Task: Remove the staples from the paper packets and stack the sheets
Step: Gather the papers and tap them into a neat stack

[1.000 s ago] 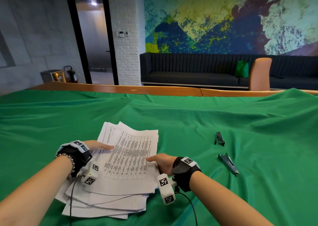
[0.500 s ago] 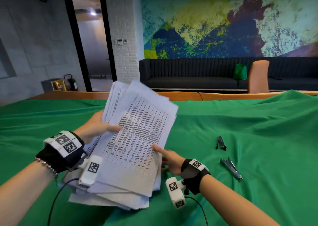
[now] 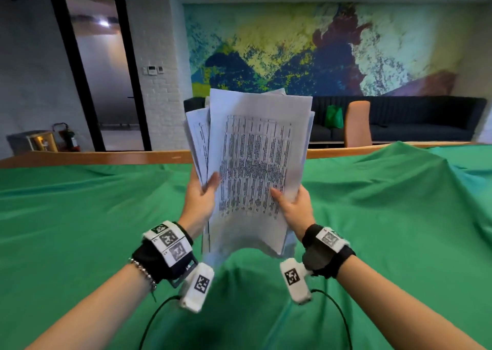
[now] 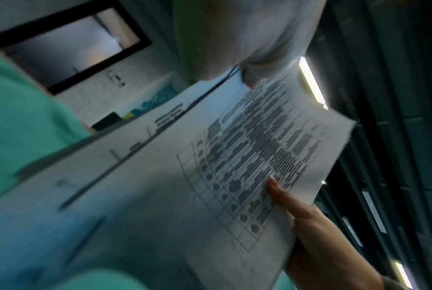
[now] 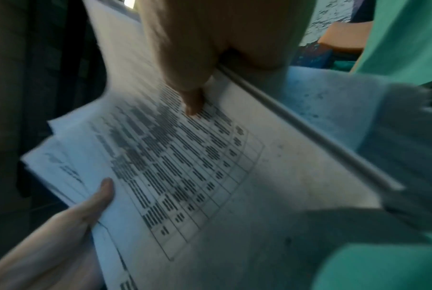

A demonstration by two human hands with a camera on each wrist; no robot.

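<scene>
A thick stack of printed white sheets stands nearly upright in the air above the green cloth. My left hand grips its lower left edge, thumb on the front page. My right hand grips the lower right edge the same way. The sheets are uneven, and some stick out at the upper left. In the left wrist view the stack fills the frame, with my right hand at its edge. In the right wrist view my right thumb presses on the printed table of the stack, and my left hand holds the opposite edge.
The wrinkled green cloth covers the whole table in front of me and rises in folds on the right. A wooden table edge runs along the far side. Beyond it are an orange chair, a dark sofa and a doorway.
Both hands have lifted the whole stack off the cloth and tipped it upright in front of me. The two metal tools on the right have left the view.
</scene>
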